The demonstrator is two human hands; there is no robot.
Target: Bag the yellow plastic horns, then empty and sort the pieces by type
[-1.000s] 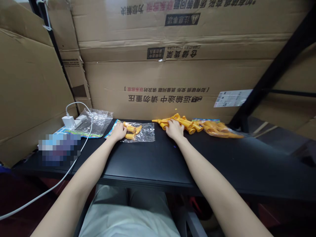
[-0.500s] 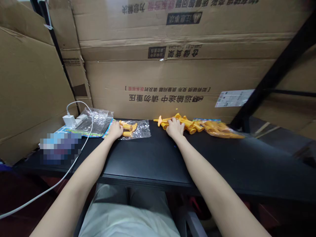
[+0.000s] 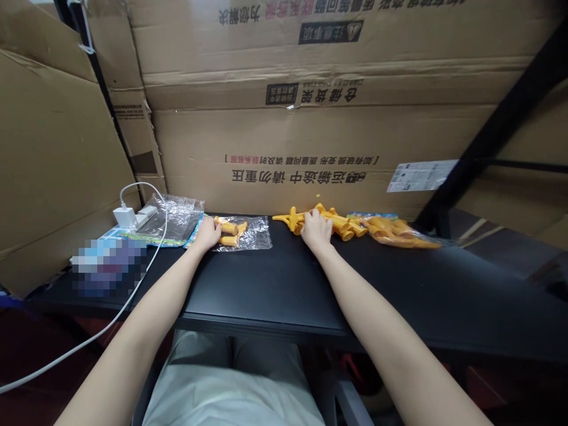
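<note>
My left hand [image 3: 208,232] is closed at the left end of a clear plastic bag [image 3: 260,232] on the black table. Several yellow-orange plastic pieces [image 3: 229,241] with tube-like ends lie in or on that bag, right beside my fingers. Over the loose pile of yellow-orange plastic pieces [image 3: 341,225], my right hand [image 3: 316,229] has its fingers curled down among them, closed on a piece. The fingertips are partly hidden by the pile. One piece with a crossbar [image 3: 293,219] sticks out to the left of that hand.
At the right lies a filled clear bag of yellow-orange pieces [image 3: 399,232]. Empty-looking clear packaging [image 3: 177,219] with a colourful card sits at the left, near a white charger [image 3: 124,216] and its cable [image 3: 153,260]. A cardboard wall [image 3: 266,130] stands behind the black table [image 3: 266,284].
Pieces in the pile under my right hand have shifted; the crossbar piece at its left has turned and moved slightly right. My left hand stays at the bag.
</note>
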